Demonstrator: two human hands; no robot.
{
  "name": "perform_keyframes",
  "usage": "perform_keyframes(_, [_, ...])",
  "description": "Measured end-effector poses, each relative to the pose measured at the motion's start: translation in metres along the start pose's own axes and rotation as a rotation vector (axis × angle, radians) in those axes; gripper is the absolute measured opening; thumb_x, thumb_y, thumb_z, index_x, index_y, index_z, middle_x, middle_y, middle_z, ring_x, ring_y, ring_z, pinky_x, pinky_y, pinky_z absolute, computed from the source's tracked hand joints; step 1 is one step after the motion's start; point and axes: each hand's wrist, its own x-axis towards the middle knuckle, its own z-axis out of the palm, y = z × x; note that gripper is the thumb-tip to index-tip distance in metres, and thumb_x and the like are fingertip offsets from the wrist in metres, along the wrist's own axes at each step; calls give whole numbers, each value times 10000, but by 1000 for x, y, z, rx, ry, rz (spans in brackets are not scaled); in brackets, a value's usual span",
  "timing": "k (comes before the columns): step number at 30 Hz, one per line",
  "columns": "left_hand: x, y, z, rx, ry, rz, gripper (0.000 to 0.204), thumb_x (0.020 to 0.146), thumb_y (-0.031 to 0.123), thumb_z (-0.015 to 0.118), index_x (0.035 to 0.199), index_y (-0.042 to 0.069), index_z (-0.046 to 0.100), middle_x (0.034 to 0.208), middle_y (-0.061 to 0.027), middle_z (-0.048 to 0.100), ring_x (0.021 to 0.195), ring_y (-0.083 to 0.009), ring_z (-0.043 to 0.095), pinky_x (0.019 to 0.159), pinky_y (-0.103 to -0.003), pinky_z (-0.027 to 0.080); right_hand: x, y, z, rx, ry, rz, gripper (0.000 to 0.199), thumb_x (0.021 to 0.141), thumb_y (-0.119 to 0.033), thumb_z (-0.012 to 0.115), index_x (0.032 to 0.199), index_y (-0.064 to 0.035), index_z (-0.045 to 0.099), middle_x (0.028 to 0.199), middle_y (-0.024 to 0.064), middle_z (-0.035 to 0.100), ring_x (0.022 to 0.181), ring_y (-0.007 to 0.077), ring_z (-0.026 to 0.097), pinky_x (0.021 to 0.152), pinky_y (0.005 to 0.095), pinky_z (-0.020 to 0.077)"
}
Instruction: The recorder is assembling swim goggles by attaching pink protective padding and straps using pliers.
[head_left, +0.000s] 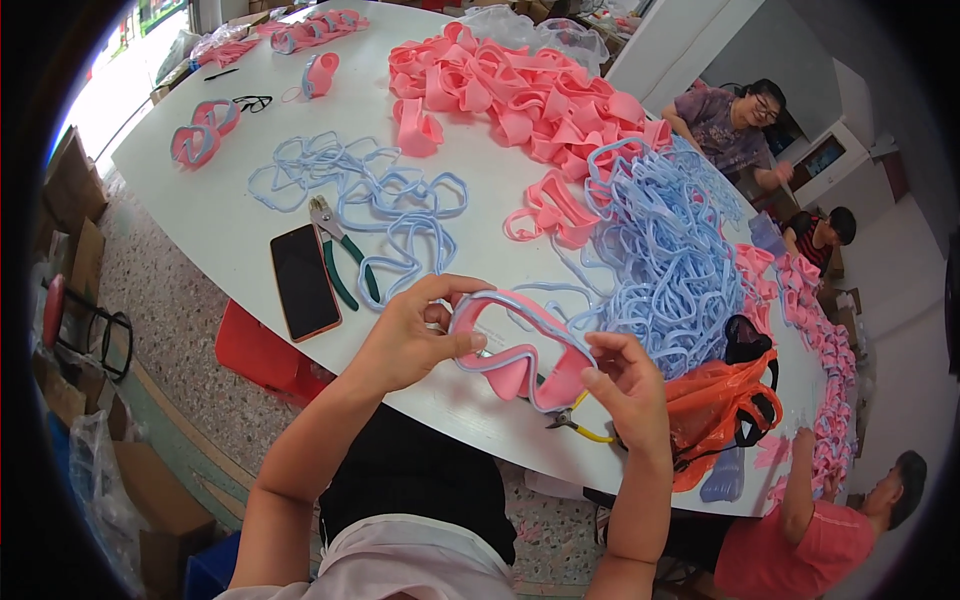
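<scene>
Between my two hands, over the table's near edge, is a pink soft goggle frame (509, 376) with a nose notch and a light blue strip round its rim. My left hand (412, 335) pinches its left end between thumb and fingers. At its right end, my right hand (630, 388) grips the rim with thumb and fingertips. Behind the frame, yellow-handled cutters (583, 431) lie partly hidden by it and my right hand. Left of my hands are green-handled pliers (343, 255) and a dark phone (305, 282).
Loose blue strips (400, 195) lie beyond the phone. A large blue strip heap (670, 250) and a pink frame pile (520, 95) cover the table's far right. An orange bag (715, 410) sits near the right edge. Several people work around the white table (215, 270); a red stool (255, 350) stands below.
</scene>
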Motion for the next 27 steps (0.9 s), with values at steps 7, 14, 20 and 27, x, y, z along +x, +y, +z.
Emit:
perform_keyframes(7, [4, -8, 4, -104, 75, -12, 466, 753, -20, 751, 1187, 13, 584, 933, -31, 523, 714, -86, 547, 636, -230, 483, 2, 5, 7, -31, 51, 85, 280, 793, -57, 744, 1013, 9, 584, 930, 41, 581, 843, 114, 570, 764, 266, 488])
perform_keyframes(14, [10, -14, 8, 40, 106, 26, 496, 755, -39, 726, 1212, -17, 536, 1027, -64, 514, 888, -128, 590, 725, -239, 530, 10, 16, 6, -244, 146, -51, 257, 735, -18, 766, 943, -1, 617, 881, 27, 564, 789, 96, 558, 674, 225, 505])
perform_keyframes(20, [-1, -13, 10, 102, 129, 122, 503, 766, 45, 742, 1228, 49, 543, 1061, -75, 491, 898, -137, 520, 732, -265, 485, 7, 12, -1, -65, 120, -23, 286, 724, -21, 793, 979, -1, 663, 880, 20, 562, 790, 95, 554, 629, 220, 524])
perform_keyframes(27, [-7, -11, -10, 646, -114, 790, 768, 592, 342, 894, 1255, 160, 552, 1445, -200, 338, 1314, -376, 397, 1002, -450, 398, 6, -2, -8, 86, -17, 20, 359, 717, -78, 822, 1044, -11, 687, 892, 9, 568, 807, 88, 554, 644, 213, 531])
